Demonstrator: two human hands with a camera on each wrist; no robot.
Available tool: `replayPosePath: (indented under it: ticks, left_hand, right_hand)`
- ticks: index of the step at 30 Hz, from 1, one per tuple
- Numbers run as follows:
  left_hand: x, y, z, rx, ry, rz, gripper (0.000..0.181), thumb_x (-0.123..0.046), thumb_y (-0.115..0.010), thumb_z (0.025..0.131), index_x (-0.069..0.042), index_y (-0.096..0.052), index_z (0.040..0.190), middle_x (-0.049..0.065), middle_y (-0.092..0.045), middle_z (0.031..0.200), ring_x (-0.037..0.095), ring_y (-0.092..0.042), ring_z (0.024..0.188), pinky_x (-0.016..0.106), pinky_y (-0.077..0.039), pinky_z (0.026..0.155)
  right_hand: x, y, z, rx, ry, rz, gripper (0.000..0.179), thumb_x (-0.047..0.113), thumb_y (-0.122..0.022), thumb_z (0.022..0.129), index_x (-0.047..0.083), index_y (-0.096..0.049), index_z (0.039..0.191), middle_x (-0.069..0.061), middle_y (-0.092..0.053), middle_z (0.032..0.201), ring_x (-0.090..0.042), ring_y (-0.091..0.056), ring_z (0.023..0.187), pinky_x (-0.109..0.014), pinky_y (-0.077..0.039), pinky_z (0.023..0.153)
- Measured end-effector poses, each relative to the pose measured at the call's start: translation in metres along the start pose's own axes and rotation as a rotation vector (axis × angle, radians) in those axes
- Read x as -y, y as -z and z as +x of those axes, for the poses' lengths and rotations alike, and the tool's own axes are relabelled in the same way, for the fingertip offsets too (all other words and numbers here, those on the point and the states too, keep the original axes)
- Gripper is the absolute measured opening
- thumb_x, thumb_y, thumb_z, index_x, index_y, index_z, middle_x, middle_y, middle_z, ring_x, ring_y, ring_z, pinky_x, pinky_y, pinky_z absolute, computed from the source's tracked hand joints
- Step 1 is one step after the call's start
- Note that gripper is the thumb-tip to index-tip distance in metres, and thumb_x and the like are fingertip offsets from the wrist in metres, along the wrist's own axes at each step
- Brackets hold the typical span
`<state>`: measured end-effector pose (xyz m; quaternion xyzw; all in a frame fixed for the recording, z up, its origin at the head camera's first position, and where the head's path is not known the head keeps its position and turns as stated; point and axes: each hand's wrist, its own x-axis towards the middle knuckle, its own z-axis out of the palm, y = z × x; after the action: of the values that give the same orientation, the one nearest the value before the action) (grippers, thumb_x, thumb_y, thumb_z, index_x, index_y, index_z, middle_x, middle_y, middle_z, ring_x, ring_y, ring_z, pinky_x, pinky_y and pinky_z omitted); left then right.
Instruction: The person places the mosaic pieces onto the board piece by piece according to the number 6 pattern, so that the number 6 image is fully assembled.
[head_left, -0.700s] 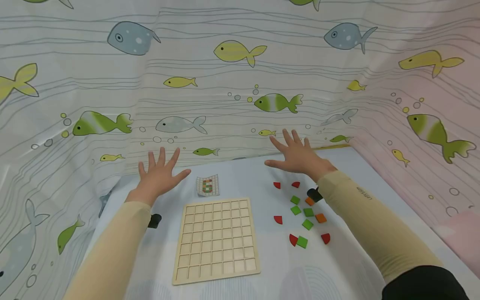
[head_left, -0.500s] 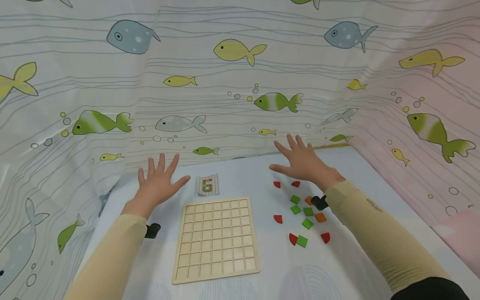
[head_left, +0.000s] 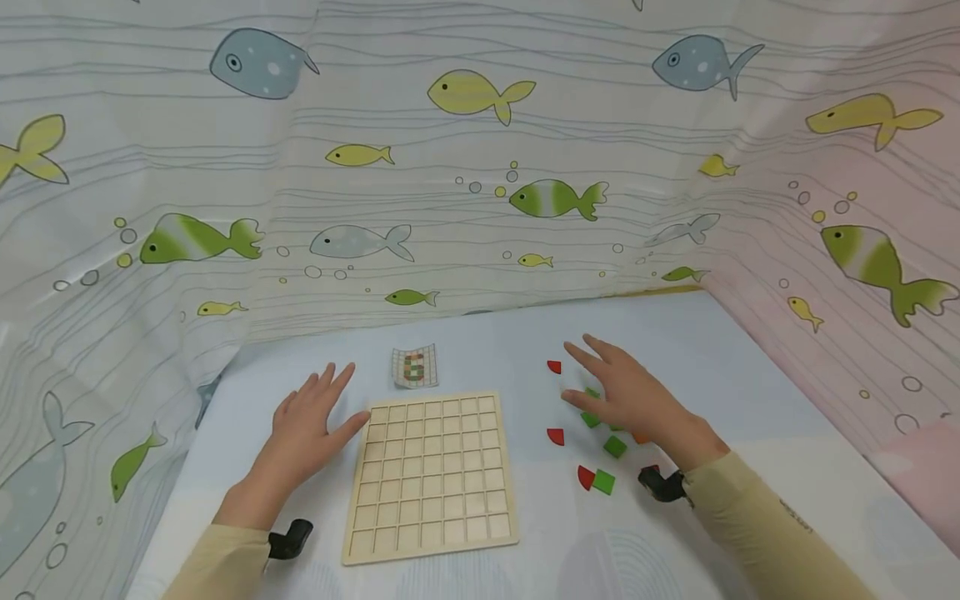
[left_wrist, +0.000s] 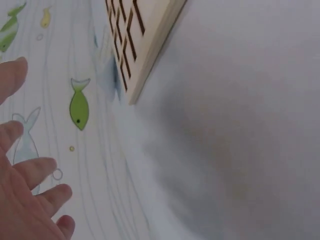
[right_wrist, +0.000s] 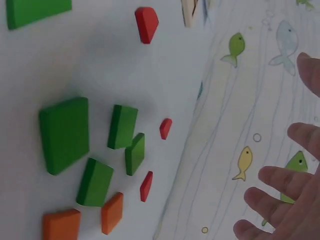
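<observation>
My left hand point(head_left: 303, 429) hovers just left of a pale wooden grid board point(head_left: 433, 479), its fingers extended and holding nothing. My right hand point(head_left: 636, 398) is spread above scattered coloured pieces and hides some of them in the head view. Among these are green square tiles point(right_wrist: 65, 135), orange tiles point(right_wrist: 112, 212) and red quarter-circle pieces point(head_left: 555, 437). One green tile point(head_left: 603, 482) lies beside a red piece point(head_left: 586, 477). In the head view, all of the board's visible cells are bare. The left wrist view catches the board's corner point(left_wrist: 137, 85) beyond the fingers.
Behind the board lies a small paper card point(head_left: 414, 367) printed with a coloured grid pattern. Fish-printed fabric point(head_left: 450, 192) encloses the back and sides of the light table point(head_left: 495, 342). Each wrist carries a black camera mount point(head_left: 291, 540).
Both hands have come down and back toward the body, the right one also shifting right over the pieces. The board, card and visible pieces stay in place; the head view has tilted slightly.
</observation>
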<state>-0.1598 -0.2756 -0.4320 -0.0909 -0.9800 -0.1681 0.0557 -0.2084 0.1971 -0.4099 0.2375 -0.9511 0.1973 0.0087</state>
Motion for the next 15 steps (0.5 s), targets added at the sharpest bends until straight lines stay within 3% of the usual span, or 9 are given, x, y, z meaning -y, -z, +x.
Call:
replayPosePath:
  ticks: [8, 15]
  left_hand:
    - [0.000, -0.018, -0.037, 0.025, 0.018, -0.055, 0.079, -0.050, -0.062, 0.095, -0.018, -0.027, 0.158, 0.024, -0.028, 0.157, 0.048, -0.027, 0.140, 0.070, -0.017, 0.106]
    - [-0.001, -0.024, -0.067, -0.016, 0.035, -0.172, 0.072, -0.048, -0.065, 0.094, -0.015, -0.040, 0.153, 0.016, -0.043, 0.151, 0.041, -0.041, 0.135, 0.065, -0.026, 0.106]
  right_hand:
    - [0.001, -0.021, -0.031, -0.013, 0.010, 0.025, 0.079, 0.066, -0.055, 0.092, 0.021, -0.039, 0.154, -0.011, -0.031, 0.158, -0.037, -0.032, 0.140, -0.058, -0.035, 0.107]
    - [-0.006, -0.035, -0.051, -0.025, -0.011, 0.063, 0.070, 0.062, -0.058, 0.093, 0.023, -0.046, 0.150, -0.008, -0.035, 0.156, -0.037, -0.034, 0.139, -0.059, -0.038, 0.104]
